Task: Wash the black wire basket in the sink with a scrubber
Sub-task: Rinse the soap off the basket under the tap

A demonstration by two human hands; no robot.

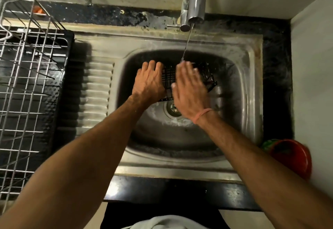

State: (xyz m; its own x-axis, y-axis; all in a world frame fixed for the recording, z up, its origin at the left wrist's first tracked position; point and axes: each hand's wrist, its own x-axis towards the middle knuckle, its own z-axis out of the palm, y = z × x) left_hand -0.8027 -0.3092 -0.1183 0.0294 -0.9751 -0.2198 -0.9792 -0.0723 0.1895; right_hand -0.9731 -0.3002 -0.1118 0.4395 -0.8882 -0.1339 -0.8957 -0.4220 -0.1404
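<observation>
steel sink [252, 84] on black counter [277, 52], w/ dish rack [27, 84].

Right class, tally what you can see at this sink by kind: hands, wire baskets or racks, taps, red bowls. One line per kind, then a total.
Hands: 2 (left hand, right hand)
Wire items: 2 (black wire basket, dish rack)
Taps: 1 (tap)
Red bowls: 1 (red bowl)
Total: 6
</observation>
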